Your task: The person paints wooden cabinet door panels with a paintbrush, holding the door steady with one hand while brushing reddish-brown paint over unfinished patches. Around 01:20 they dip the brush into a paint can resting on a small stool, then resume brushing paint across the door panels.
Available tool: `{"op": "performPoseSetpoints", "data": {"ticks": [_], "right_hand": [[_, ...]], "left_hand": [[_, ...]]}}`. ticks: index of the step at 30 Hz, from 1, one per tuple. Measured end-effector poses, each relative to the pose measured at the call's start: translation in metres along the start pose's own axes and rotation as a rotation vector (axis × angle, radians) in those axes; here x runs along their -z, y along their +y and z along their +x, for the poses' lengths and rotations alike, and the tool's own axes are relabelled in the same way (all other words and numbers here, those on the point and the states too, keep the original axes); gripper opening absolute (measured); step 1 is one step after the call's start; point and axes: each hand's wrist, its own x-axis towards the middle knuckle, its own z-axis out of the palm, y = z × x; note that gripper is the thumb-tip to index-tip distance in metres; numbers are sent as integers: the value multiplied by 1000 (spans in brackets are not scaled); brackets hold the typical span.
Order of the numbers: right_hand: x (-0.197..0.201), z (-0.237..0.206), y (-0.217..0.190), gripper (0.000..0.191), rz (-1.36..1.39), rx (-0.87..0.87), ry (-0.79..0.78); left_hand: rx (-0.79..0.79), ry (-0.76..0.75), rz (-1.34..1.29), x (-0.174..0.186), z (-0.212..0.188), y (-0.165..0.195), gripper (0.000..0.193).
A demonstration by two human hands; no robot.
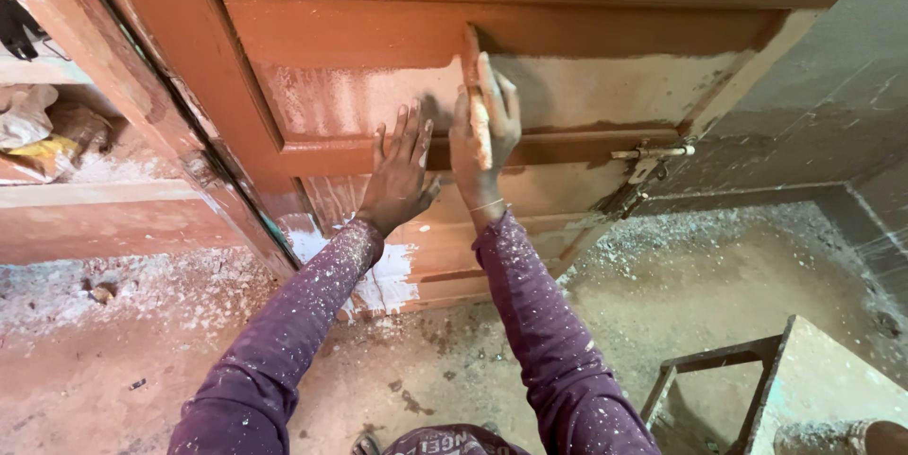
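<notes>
No filled containers in view; the only box-like thing is the pale wooden stool (804, 384) at lower right of the frame, its open frame showing nothing inside. Upper left of the frame, past the door frame (123, 86), a crumpled white and yellow bag (28, 129) lies on a dusty ledge, contents not visible.

Your right hand (484, 124), centre of the frame, is clenched round a flat scraper blade (473, 86). The blade stands edge-on against the recessed panel of the brown door (567, 86), running up out of your palm; your fingers (499, 100) wrap its right face, thumb side to the left. The blade tip sits right at the line where dark brown coat meets the pale patch.

Your left hand (397, 171) is released, fingers spread flat on the door's horizontal rail just left of the right hand, touching the door and holding nothing. The two hands are just beside each other, not touching.

A metal latch (648, 157) sits on the door right of centre. The floor (142, 360) is covered in white flakes and dust. Both sleeves are purple with white specks.
</notes>
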Motion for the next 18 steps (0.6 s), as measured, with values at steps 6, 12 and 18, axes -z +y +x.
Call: {"op": "performPoseSetpoints", "data": {"ticks": [6,12,18], "right_hand": [[-16,-13,-12,46,45,-1,-99],[-2,-11,3,47,53,-35,-109],[0,-12,4,46,10,-1,-36]], "left_hand": [[43,-46,62,3,2,0,97],[75,-24,31,1,-2,-10,94],[96,-51,73,-5,-6,-11,94]]}}
